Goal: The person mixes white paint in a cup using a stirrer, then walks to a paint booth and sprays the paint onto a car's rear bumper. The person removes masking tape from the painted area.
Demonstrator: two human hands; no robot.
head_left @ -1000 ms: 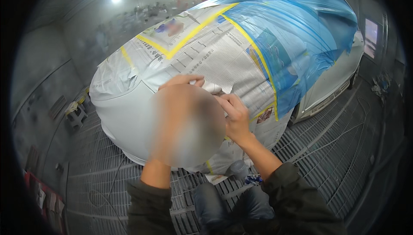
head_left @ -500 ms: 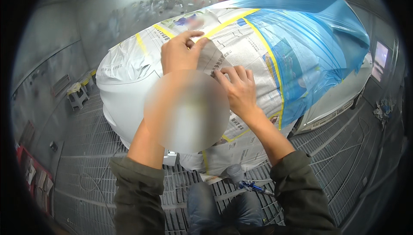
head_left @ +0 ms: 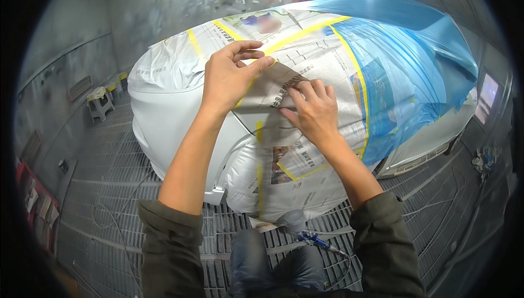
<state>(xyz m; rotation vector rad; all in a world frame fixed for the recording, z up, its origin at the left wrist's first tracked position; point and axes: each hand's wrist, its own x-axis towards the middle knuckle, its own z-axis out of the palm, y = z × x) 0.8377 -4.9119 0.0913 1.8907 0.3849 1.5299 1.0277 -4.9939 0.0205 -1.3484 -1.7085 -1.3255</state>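
Note:
A white car body (head_left: 166,115) is partly covered with newspaper, yellow masking tape and blue plastic film. Near the middle, my left hand (head_left: 232,74) pinches the upper edge of a newspaper flap (head_left: 261,89) between thumb and fingers, beside a yellow tape strip (head_left: 308,28). My right hand (head_left: 314,109) grips the flap's lower right edge, its fingers curled over the paper and the thumb below. Between the hands the flap is lifted and creased. Bare white panel shows beneath it, next to a wheel area wrapped in silvery sheeting (head_left: 240,175).
Blue plastic film (head_left: 406,74) covers the car's right part. A blue-handled spray gun (head_left: 314,238) with a grey cup (head_left: 295,220) is by my knees, above the grated floor (head_left: 103,189). A hose crosses the grating. Stools (head_left: 99,104) and a red rack (head_left: 35,205) stand left.
The view has shifted, so the car sits slightly farther right and lower. My hands stay at the newspaper flap, with the right thumb now showing under its edge.

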